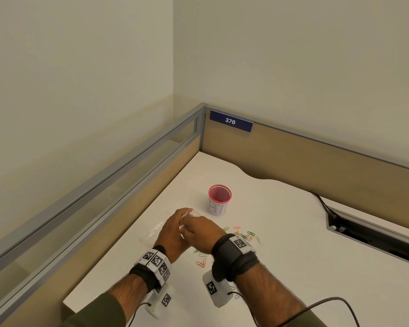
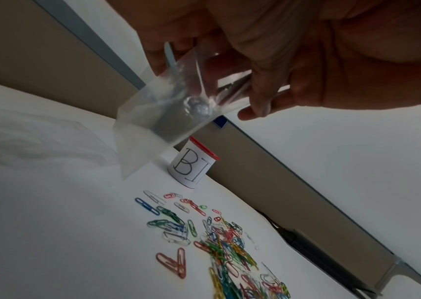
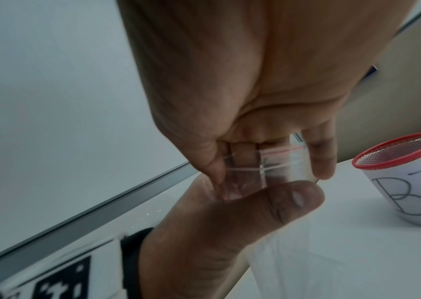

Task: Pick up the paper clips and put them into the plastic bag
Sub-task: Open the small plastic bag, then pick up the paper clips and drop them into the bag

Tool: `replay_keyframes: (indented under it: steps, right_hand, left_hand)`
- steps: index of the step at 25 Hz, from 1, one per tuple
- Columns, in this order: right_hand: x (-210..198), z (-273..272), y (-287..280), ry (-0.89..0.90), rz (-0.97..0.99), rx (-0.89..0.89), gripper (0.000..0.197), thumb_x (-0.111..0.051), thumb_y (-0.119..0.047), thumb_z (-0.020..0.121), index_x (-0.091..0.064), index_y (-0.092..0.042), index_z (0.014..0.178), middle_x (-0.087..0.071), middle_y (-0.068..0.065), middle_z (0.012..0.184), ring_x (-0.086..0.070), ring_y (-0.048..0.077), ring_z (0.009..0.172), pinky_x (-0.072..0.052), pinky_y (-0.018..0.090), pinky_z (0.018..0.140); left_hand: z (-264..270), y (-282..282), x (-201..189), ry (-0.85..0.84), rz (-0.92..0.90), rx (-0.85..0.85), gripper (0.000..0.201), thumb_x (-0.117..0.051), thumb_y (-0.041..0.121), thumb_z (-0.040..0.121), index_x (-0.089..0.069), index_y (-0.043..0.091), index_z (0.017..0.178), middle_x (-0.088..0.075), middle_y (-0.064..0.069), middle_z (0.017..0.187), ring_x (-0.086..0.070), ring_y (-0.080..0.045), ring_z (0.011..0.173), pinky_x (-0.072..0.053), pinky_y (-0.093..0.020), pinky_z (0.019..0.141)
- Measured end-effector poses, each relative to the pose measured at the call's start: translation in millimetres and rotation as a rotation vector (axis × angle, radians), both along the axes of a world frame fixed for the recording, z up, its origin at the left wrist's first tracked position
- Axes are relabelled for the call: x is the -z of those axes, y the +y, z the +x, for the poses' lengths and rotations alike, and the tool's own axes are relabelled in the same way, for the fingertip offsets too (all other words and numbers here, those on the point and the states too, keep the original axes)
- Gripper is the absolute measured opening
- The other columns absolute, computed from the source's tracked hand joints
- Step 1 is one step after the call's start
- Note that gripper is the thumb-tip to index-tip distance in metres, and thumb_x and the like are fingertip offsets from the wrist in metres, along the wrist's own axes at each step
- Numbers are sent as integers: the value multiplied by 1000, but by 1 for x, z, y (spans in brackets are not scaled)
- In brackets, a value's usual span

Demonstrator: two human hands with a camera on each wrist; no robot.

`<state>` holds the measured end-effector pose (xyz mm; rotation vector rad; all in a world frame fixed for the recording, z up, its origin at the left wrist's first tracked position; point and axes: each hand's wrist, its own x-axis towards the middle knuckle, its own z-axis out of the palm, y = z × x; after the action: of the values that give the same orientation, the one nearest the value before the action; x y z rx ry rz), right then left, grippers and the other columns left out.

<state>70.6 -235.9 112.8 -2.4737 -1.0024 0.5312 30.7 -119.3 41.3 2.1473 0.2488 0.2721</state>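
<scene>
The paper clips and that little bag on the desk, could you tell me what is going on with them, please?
A person is holding a small clear plastic bag up above the white desk with both hands. The left hand and the right hand both pinch its top edge, apparently working the mouth open. The coloured paper clips lie scattered on the desk, and none can be made out inside the bag. A red-rimmed mesh cup with a paper label stands just behind them.
</scene>
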Motion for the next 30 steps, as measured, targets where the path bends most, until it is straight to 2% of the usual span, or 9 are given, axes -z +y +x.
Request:
replay_keyframes:
  steps: [3,5,9,11,16,20,24,26,30]
  right_hand:
    - [-3,-2,-4,-5,38,4,30,-41,-24,97,-58,-17,120,-66,4,116,-60,21,98,-49,33,87]
    - [-7,-6,-8,-37,141,22,28,-45,-27,95,-62,-22,117,-68,-1,114,-62,17,98,-51,34,89]
    - [-11,6,-42,-117,456,236,19,-53,-24,95,-69,-18,104,-70,-5,102,-61,8,88,-48,16,81]
    - [11,26,-84,-91,357,386,18,-56,-21,93,-69,-17,104,-69,-4,105,-61,8,86,-47,13,78]
    - [115,47,-186,121,-380,747,35,-61,-24,87,-59,-11,119,-59,11,128,-59,28,114,-48,35,99]
    - [145,38,-169,158,-303,830,30,-58,-18,86,-56,-9,114,-60,14,121,-61,31,108,-52,37,93]
    - [132,47,-139,148,-115,787,15,-55,-6,86,-63,-13,97,-65,12,115,-62,30,102,-53,37,92]
    - [123,65,-144,76,-136,782,25,-52,-9,89,-63,-11,111,-59,12,124,-58,31,112,-48,35,96]
    - [123,93,-158,45,-392,683,40,-46,-14,91,-46,-13,131,-40,15,136,-42,34,125,-42,45,103]
  left_hand:
    - [-2,1,1,13,-35,19,50,-73,22,77,-54,24,123,-63,10,108,-64,-8,99,-55,-28,90]
    - [-3,2,2,-9,-50,-4,41,-79,22,77,-55,26,110,-63,18,99,-65,-3,94,-52,-17,80]
    - [-10,9,-6,-70,-107,-101,37,-83,18,74,-57,22,99,-66,12,97,-60,3,97,-41,-6,78]
    - [-14,16,-9,-67,-135,-111,37,-84,19,74,-57,22,100,-66,13,103,-59,0,100,-38,-4,80]
    - [-23,21,-10,-82,-141,-104,42,-83,20,74,-55,24,106,-65,9,110,-59,-12,110,-38,-7,83]
    - [-23,18,-9,-65,-133,-113,44,-84,20,74,-55,24,107,-65,9,111,-59,-14,111,-38,-6,82]
    - [-22,12,-9,-52,-124,-89,46,-84,19,74,-54,23,108,-63,11,111,-58,-14,110,-38,-7,81]
    - [-22,11,-11,-49,-128,-83,46,-84,18,73,-54,23,108,-63,12,111,-58,-14,109,-39,-8,82]
    - [-23,10,-11,-43,-142,-73,48,-84,17,73,-54,24,109,-62,8,114,-57,-14,111,-39,-6,81]
